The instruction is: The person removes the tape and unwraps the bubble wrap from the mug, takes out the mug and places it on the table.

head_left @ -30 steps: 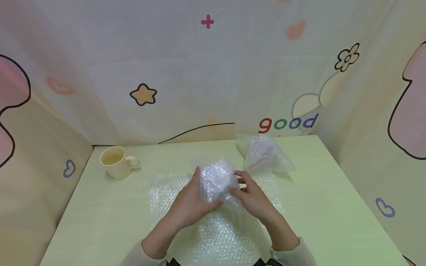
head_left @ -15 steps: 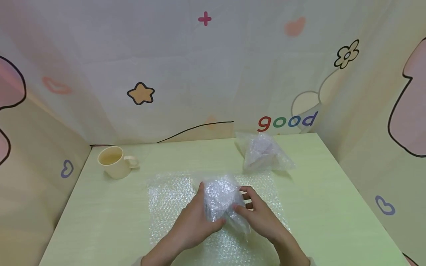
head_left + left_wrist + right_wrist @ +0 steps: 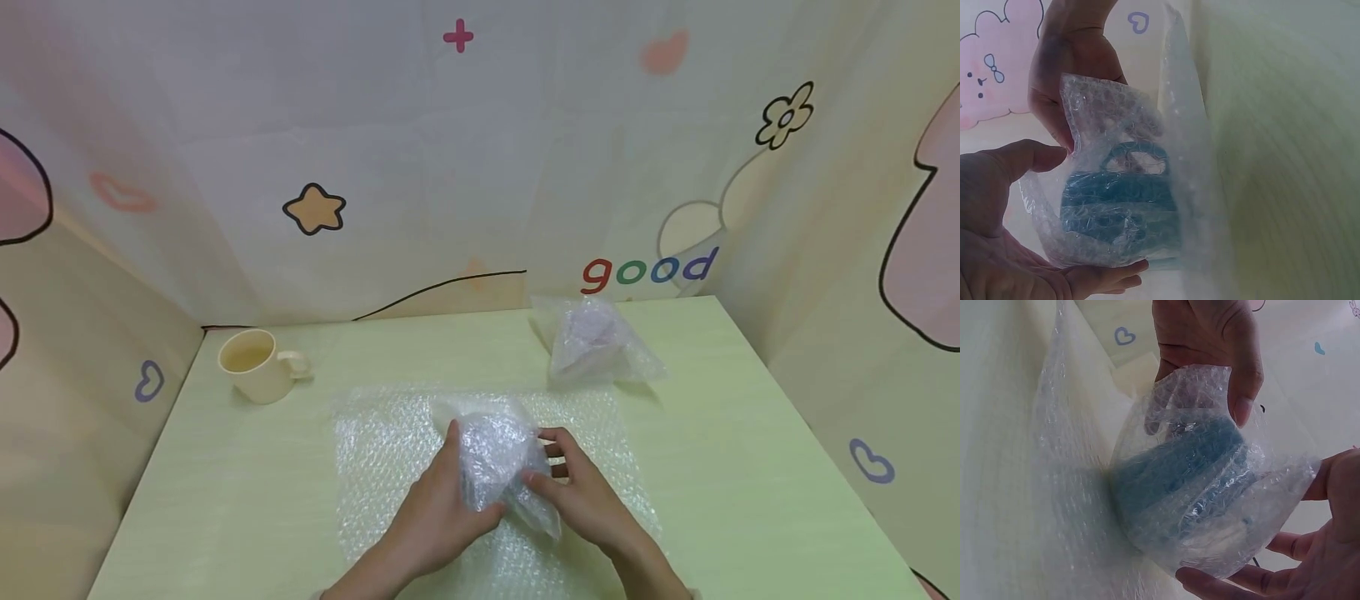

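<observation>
A blue mug [image 3: 1119, 206] shows through the bubble wrap folded round it, its handle visible in the left wrist view. In the head view this wrapped mug [image 3: 495, 454] sits over the middle of a flat bubble wrap sheet [image 3: 390, 467]. My left hand [image 3: 442, 517] grips its left side, thumb in front and fingers behind. On the other side, my right hand [image 3: 588, 496] pinches the loose wrap between thumb and bent fingers. The right wrist view shows the mug's blue wall [image 3: 1179, 465] tilted inside the wrap, close over the sheet.
A cream mug [image 3: 262, 371] stands at the back left of the pale green table [image 3: 750, 467]. At the back right lies another bubble-wrapped bundle [image 3: 600, 346], whitish inside. Printed curtains [image 3: 420, 167] enclose the table at the back and sides.
Both hands have brought the wrapped mug lower and nearer to me, slightly to the right, mostly in the first half second. The cream mug and the other bundle have stayed put.
</observation>
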Available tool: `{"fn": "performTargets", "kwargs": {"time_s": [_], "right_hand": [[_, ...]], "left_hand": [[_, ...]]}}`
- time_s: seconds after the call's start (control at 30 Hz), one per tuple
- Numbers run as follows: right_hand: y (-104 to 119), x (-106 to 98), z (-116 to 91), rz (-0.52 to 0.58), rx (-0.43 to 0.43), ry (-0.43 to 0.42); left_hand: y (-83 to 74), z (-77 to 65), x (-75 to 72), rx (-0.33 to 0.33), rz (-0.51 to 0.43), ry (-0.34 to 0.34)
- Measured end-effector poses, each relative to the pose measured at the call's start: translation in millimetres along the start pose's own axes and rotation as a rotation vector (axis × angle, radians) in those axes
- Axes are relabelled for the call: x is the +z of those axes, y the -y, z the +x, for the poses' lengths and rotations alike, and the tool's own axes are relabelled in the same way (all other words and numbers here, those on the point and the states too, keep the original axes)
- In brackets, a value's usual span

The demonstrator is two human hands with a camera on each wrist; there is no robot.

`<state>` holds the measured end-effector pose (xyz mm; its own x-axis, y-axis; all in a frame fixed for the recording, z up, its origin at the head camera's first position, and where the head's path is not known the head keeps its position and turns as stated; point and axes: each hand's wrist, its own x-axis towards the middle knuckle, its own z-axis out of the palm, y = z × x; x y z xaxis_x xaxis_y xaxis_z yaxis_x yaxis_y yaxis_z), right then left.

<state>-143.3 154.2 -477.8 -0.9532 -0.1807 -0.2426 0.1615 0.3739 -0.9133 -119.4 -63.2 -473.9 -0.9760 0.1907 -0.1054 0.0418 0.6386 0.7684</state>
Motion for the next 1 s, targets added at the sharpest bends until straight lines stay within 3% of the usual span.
{"fn": "performTargets", "kwargs": {"time_s": [0.37, 0.5, 0.6, 0.73, 0.8, 0.9, 1.0], "right_hand": [[1, -11, 18, -0.032, 0.000, 0.044], [3, -20, 23, -0.088, -0.026, 0.098], [8, -27, 27, -0.181, -0.061, 0.109], [18, -36, 33, -0.294, -0.109, 0.111], [23, -39, 35, -0.331, -0.128, 0.120], [31, -43, 38, -0.371, -0.148, 0.147], [35, -44, 41, -0.398, -0.163, 0.177]], "left_hand": [[1.2, 14.2, 0.6, 0.002, -0.011, -0.007], [-3.7, 12.0, -3.3, 0.004, 0.065, 0.018], [-10.8, 12.0, -8.7, 0.089, 0.208, -0.010], [-23.9, 18.5, -13.5, 0.303, 0.472, -0.138], [-29.5, 23.0, -13.1, 0.377, 0.585, -0.188], [-34.7, 28.7, -11.0, 0.422, 0.686, -0.197], [-37.1, 32.4, -10.6, 0.447, 0.724, -0.168]]}}
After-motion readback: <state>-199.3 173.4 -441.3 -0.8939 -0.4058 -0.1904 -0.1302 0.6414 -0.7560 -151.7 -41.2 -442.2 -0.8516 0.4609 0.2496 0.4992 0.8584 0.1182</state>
